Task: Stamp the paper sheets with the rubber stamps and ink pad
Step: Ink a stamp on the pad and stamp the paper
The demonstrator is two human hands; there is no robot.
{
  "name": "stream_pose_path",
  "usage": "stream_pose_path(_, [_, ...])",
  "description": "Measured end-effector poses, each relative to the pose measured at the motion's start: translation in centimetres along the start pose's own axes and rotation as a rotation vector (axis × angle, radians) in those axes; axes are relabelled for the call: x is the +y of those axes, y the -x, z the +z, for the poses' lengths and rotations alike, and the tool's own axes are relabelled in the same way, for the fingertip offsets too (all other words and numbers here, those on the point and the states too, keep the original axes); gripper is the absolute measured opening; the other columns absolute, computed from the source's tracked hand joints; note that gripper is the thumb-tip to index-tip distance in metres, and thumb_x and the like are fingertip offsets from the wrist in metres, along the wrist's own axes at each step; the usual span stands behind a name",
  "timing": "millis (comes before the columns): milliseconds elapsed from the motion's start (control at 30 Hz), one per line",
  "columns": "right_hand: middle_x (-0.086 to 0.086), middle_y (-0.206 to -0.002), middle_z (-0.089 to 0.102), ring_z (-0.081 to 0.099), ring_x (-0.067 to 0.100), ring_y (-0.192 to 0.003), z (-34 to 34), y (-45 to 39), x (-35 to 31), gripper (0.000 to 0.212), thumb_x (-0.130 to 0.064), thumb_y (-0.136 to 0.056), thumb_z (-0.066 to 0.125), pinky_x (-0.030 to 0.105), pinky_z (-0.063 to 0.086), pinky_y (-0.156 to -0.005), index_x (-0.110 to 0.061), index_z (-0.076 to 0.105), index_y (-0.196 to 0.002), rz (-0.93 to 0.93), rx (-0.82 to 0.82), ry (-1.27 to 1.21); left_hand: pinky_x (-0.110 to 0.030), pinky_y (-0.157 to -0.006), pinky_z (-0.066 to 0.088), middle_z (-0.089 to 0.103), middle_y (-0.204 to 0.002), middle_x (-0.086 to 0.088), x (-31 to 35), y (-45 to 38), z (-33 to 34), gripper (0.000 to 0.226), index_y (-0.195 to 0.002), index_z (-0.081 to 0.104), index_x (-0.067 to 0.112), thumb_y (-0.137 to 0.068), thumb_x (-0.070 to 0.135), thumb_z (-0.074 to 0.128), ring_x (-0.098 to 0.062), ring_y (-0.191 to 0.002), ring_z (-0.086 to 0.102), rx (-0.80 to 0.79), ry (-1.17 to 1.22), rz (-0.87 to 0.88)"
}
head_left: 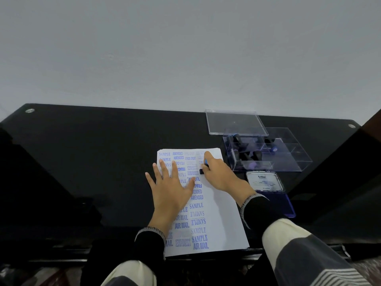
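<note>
A white paper sheet (222, 228) covered with several blue stamp prints lies on the black glass table (82, 153). My left hand (171, 188) rests flat on the sheet's left half, fingers spread. Near the sheet's upper right, my right hand (218, 172) grips a black rubber stamp with a blue part (203, 169) and holds it down on the paper. The open blue ink pad (282, 201), with its labelled lid up, sits right of the sheet, partly hidden by my right sleeve.
A clear plastic box (288, 153) with several more black stamps stands behind the ink pad at the right. Its clear lid (235, 122) lies just behind it. A pale wall rises behind the table's far edge. Dark furniture flanks the table on both sides.
</note>
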State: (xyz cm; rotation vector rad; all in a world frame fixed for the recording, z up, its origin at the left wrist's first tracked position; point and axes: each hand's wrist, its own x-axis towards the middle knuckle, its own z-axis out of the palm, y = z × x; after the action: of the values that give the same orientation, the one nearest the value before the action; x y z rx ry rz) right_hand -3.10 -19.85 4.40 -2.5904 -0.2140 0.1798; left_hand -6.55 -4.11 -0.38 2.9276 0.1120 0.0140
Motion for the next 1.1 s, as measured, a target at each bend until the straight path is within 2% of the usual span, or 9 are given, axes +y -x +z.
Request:
stream_pose_path(100, [0.011,-0.085,0.059,0.053,0.029,-0.070,-0.3,-0.7,0.1,0.011,-0.021,-0.098,0.039,0.042,0.044,-0.060,-0.014,0.035,-0.090,0.016,-0.027,-0.033,-0.055,-0.114,-0.010,-0.007,-0.160,-0.015,0.0,0.0,0.0,0.090,-0.154,0.000,0.021,-0.086,0.078,0.013,-0.036,-0.146,-0.012,-0.002,-0.001,-0.003])
stream_pose_path(267, [0.005,-0.075,0.050,0.041,0.019,-0.064,-1.0,-0.7,0.6,0.015,-0.021,-0.098,0.043,0.034,0.036,-0.061,-0.010,0.038,-0.088,0.049,-0.032,-0.114,-0.056,-0.114,-0.009,-0.006,-0.161,-0.014,0.0,0.0,-0.2,0.091,-0.155,0.002,0.021,-0.086,0.078,0.014,-0.036,-0.147,-0.011,-0.006,0.001,-0.005])
stream_pose_path(333, [0.006,-0.071,0.047,0.040,0.018,-0.064,-1.6,-0.5,1.0,0.016,-0.017,-0.097,0.046,0.031,0.036,-0.060,-0.009,0.041,-0.085,0.073,0.077,-0.253,-0.056,-0.114,-0.009,-0.007,-0.161,-0.014,0.0,0.0,-0.2,0.091,-0.155,0.002,0.021,-0.086,0.079,0.014,-0.036,-0.146,-0.011,-0.008,0.006,0.000])
stream_pose_path(433, [0.009,-0.067,0.049,0.043,0.016,-0.059,-3.2,-0.1,1.7,0.017,-0.011,-0.096,0.049,0.022,0.036,-0.053,-0.008,0.044,-0.080,0.161,0.343,-0.560,-0.056,-0.114,-0.010,-0.007,-0.161,-0.014,-0.1,0.0,-0.2,0.091,-0.154,0.001,0.021,-0.085,0.079,0.014,-0.036,-0.146,-0.011,-0.006,0.010,0.004])
stream_pose_path(567, [0.005,-0.062,0.049,0.045,0.011,-0.054,-4.9,0.2,2.0,0.022,-0.012,-0.098,0.047,0.022,0.034,-0.047,-0.013,0.044,-0.076,0.254,0.385,-0.796,-0.056,-0.114,-0.010,-0.007,-0.161,-0.013,-0.1,0.0,-0.1,0.091,-0.155,0.002,0.021,-0.085,0.079,0.014,-0.036,-0.146,-0.012,0.000,0.023,0.005])
stream_pose_path(767, [0.007,-0.067,0.051,0.046,0.011,-0.056,-4.5,0.2,1.9,0.015,-0.013,-0.098,0.047,0.023,0.036,-0.050,-0.007,0.047,-0.085,0.239,0.364,-0.749,-0.055,-0.114,-0.011,-0.008,-0.161,-0.012,-0.1,0.0,0.0,0.092,-0.154,0.000,0.022,-0.084,0.080,0.013,-0.035,-0.146,-0.012,-0.002,0.019,0.000])
stream_pose_path(867, [0.007,-0.068,0.053,0.048,0.012,-0.060,-4.1,0.0,1.8,0.012,-0.013,-0.098,0.048,0.025,0.039,-0.056,-0.006,0.048,-0.089,0.219,0.369,-0.705,-0.056,-0.114,-0.010,-0.008,-0.161,-0.012,-0.1,-0.1,-0.1,0.092,-0.155,0.001,0.022,-0.084,0.081,0.013,-0.035,-0.147,-0.012,-0.004,0.027,0.000])
stream_pose_path(1100, [0.012,-0.070,0.053,0.048,0.015,-0.064,-2.8,0.8,1.5,0.016,-0.016,-0.097,0.050,0.029,0.042,-0.064,-0.005,0.048,-0.085,0.139,0.322,-0.542,-0.056,-0.114,-0.010,-0.008,-0.161,-0.012,-0.1,-0.2,0.0,0.092,-0.154,0.002,0.022,-0.084,0.081,0.015,-0.035,-0.147,-0.012,0.008,0.040,0.005])
